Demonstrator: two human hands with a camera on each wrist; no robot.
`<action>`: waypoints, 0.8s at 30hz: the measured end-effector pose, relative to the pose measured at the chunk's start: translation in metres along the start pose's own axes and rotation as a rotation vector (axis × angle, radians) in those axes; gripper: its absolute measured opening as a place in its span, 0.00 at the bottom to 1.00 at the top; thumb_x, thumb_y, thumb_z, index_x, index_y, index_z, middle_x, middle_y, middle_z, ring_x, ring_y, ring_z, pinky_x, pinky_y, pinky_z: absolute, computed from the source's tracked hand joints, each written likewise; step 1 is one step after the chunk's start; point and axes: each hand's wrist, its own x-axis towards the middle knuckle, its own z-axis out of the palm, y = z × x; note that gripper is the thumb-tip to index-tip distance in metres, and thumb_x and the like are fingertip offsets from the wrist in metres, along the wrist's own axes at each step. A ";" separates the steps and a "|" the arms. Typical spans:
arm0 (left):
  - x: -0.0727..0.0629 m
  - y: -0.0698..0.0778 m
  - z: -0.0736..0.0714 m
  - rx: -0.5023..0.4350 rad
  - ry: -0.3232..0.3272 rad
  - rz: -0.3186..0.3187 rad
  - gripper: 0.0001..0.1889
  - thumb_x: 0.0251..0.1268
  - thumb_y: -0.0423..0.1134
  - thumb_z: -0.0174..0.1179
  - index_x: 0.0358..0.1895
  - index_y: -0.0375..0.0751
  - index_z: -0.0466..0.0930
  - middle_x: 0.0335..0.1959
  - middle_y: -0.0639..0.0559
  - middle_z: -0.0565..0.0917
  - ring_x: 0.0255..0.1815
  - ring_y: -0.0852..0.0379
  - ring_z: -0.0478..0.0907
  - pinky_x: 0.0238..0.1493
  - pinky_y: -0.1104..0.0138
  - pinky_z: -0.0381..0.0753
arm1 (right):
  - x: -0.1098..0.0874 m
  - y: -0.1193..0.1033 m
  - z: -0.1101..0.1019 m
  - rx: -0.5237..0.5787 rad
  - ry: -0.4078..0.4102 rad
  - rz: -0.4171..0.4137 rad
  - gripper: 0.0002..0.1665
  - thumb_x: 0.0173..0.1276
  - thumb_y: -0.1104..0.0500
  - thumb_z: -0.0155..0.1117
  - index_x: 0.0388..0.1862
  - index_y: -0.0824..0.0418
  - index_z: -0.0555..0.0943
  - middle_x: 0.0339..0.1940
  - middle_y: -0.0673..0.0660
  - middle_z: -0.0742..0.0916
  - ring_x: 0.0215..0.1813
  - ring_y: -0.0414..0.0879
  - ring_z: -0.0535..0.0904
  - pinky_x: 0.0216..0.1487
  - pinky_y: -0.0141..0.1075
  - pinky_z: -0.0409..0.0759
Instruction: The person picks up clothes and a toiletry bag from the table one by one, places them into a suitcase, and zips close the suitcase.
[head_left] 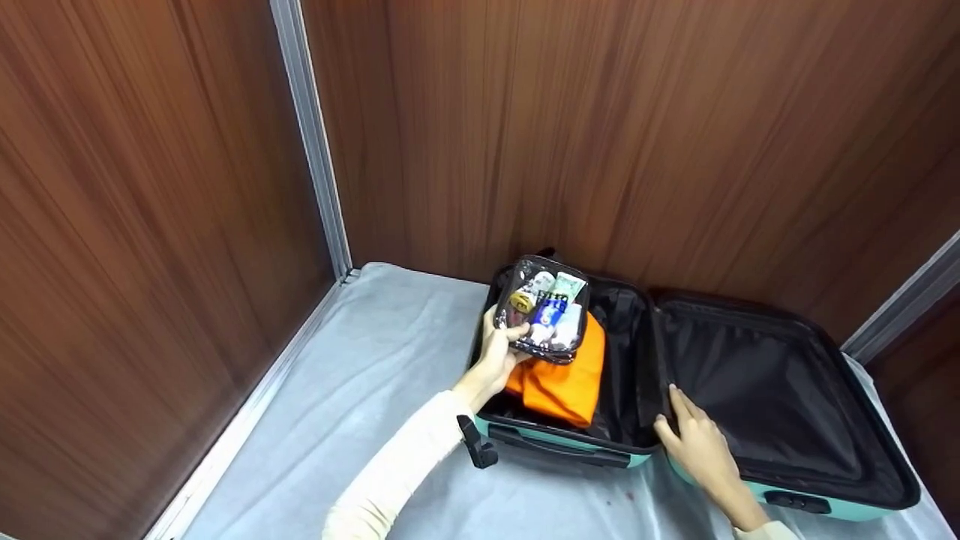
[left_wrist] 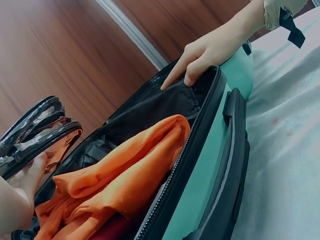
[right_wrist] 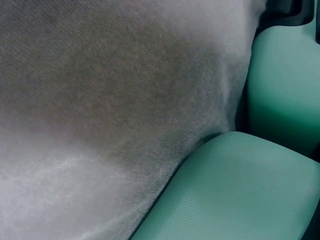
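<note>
My left hand [head_left: 496, 358] grips a clear toiletry bag [head_left: 545, 309] with black trim, thumb on top and fingers underneath. Small bottles and tubes show through its plastic. It is above the left half of an open mint-green suitcase [head_left: 555, 444], over folded orange cloth [left_wrist: 125, 172]. In the left wrist view, the bag [left_wrist: 37, 135] appears edge-on at the left. My right hand [head_left: 699, 442] rests at the suitcase's middle edge by the black lining, fingers mostly straight. The right wrist view shows green shell [right_wrist: 240, 185] but not the hand.
The suitcase's right half [head_left: 757, 390] lies open with black lining. A pale grey sheet [head_left: 360, 352] covers the surface below. Brown wood-grain panels [head_left: 600, 135] stand close behind and at the sides, joined by metal strips [head_left: 311, 135]. A black handle [left_wrist: 232, 160] is on the suitcase's near side.
</note>
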 end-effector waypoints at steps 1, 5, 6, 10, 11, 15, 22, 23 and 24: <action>0.000 -0.001 0.001 0.002 0.001 -0.004 0.34 0.62 0.24 0.56 0.70 0.47 0.55 0.48 0.42 0.76 0.33 0.53 0.79 0.33 0.63 0.78 | 0.000 0.000 0.000 0.000 0.000 0.000 0.35 0.75 0.55 0.54 0.72 0.75 0.62 0.66 0.77 0.72 0.56 0.74 0.75 0.50 0.64 0.75; -0.001 -0.003 0.006 -0.006 -0.006 -0.024 0.34 0.62 0.24 0.55 0.70 0.48 0.55 0.50 0.42 0.75 0.34 0.52 0.79 0.35 0.61 0.78 | 0.000 0.000 -0.001 -0.004 0.004 -0.001 0.35 0.74 0.55 0.54 0.72 0.75 0.62 0.66 0.77 0.72 0.57 0.74 0.75 0.51 0.64 0.74; -0.002 -0.004 0.007 -0.007 -0.007 -0.029 0.34 0.62 0.24 0.55 0.70 0.48 0.55 0.51 0.42 0.75 0.35 0.52 0.79 0.35 0.61 0.79 | 0.001 0.000 0.000 -0.004 0.005 -0.001 0.35 0.74 0.55 0.54 0.72 0.75 0.62 0.66 0.77 0.72 0.57 0.74 0.75 0.52 0.64 0.74; -0.001 -0.009 0.008 -0.013 -0.023 -0.036 0.35 0.61 0.23 0.55 0.70 0.48 0.55 0.57 0.41 0.73 0.37 0.52 0.78 0.38 0.59 0.79 | 0.000 0.000 0.000 -0.007 -0.001 -0.001 0.35 0.75 0.55 0.54 0.72 0.75 0.62 0.66 0.77 0.72 0.56 0.75 0.75 0.51 0.64 0.74; -0.001 -0.010 0.008 -0.015 -0.024 -0.036 0.35 0.61 0.23 0.55 0.70 0.48 0.56 0.58 0.42 0.72 0.38 0.53 0.78 0.38 0.59 0.79 | 0.000 -0.001 0.001 -0.004 0.000 -0.003 0.35 0.75 0.55 0.54 0.72 0.75 0.62 0.66 0.77 0.72 0.55 0.75 0.76 0.50 0.64 0.75; -0.001 -0.017 0.005 -0.008 -0.009 -0.042 0.35 0.60 0.22 0.55 0.70 0.48 0.56 0.58 0.42 0.72 0.37 0.54 0.76 0.37 0.59 0.78 | -0.002 -0.002 0.002 0.003 0.006 -0.007 0.35 0.75 0.55 0.54 0.72 0.75 0.62 0.66 0.77 0.72 0.55 0.75 0.76 0.49 0.64 0.75; -0.002 -0.028 -0.004 -0.001 0.013 -0.071 0.37 0.59 0.21 0.54 0.71 0.47 0.53 0.55 0.39 0.71 0.38 0.52 0.76 0.39 0.57 0.79 | -0.002 -0.003 0.001 -0.001 -0.001 -0.001 0.36 0.75 0.54 0.54 0.73 0.75 0.62 0.66 0.78 0.72 0.55 0.75 0.75 0.50 0.65 0.74; -0.002 -0.029 -0.006 -0.005 0.016 -0.074 0.38 0.59 0.20 0.53 0.71 0.47 0.53 0.56 0.38 0.71 0.38 0.51 0.77 0.41 0.56 0.80 | -0.002 -0.003 0.001 0.000 -0.004 0.000 0.36 0.75 0.54 0.54 0.73 0.74 0.61 0.66 0.78 0.72 0.55 0.75 0.75 0.51 0.65 0.74; -0.002 -0.031 -0.007 -0.013 0.019 -0.080 0.38 0.59 0.20 0.53 0.71 0.47 0.53 0.57 0.37 0.71 0.39 0.50 0.77 0.42 0.55 0.80 | -0.002 -0.003 0.000 0.001 -0.009 0.000 0.36 0.75 0.54 0.53 0.73 0.75 0.61 0.66 0.78 0.71 0.55 0.75 0.75 0.51 0.65 0.74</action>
